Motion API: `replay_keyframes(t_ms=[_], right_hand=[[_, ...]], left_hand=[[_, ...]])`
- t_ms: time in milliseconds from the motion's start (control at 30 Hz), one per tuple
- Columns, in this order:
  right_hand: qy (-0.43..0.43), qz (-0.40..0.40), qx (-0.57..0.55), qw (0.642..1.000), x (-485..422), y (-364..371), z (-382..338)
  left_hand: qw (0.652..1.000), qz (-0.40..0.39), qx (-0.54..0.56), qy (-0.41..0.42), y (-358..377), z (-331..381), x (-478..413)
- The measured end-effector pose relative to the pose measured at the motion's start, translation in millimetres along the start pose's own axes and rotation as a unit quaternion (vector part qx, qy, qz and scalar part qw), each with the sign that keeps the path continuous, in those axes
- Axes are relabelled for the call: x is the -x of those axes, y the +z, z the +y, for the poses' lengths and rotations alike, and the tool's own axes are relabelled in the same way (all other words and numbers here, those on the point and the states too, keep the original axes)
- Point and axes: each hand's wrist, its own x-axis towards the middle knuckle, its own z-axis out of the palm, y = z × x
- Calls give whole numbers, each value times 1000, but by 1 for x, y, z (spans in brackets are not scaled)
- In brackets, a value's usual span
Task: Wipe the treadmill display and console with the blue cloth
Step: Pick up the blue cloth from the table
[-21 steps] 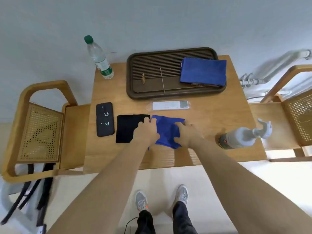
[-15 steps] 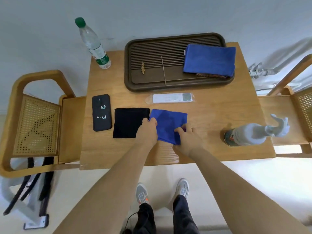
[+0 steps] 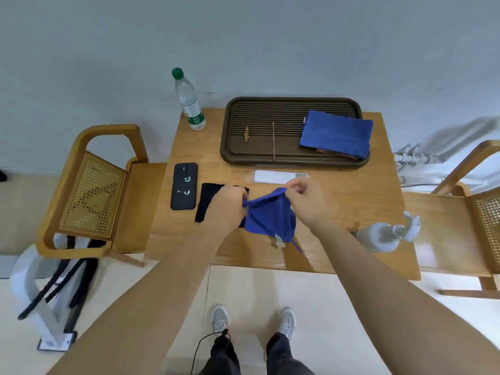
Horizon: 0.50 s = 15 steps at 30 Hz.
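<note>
A small blue cloth [image 3: 270, 216] hangs in the air just above the wooden table [image 3: 351, 190], stretched between both hands. My left hand [image 3: 226, 208] pinches its left top corner, and my right hand [image 3: 305, 197] pinches its right top corner. A white tag and a thin blue loop dangle from the cloth's lower edge. No treadmill display or console is in view.
On the table lie a black cloth [image 3: 208, 200], a black phone [image 3: 184, 185], a white remote [image 3: 273, 176], a spray bottle [image 3: 384, 235] on its side, a water bottle [image 3: 188, 100] and a dark tray [image 3: 270, 131] bearing a folded blue towel [image 3: 336, 133]. Wooden chairs stand on both sides.
The blue cloth lay flat on the table under both hands; now both hands have lifted it by its top corners and it hangs unfolded above the table.
</note>
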Motion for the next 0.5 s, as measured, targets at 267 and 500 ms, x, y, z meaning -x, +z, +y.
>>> replay_keyframes(t_ms=[267, 500], right_hand=[[-191, -109, 95, 971, 4, 54, -118], [-260, -226, 186, 920, 52, 164, -176]], left_hand=[[944, 141, 296, -21, -121, -45, 64], [891, 227, 377, -109, -211, -157, 138]])
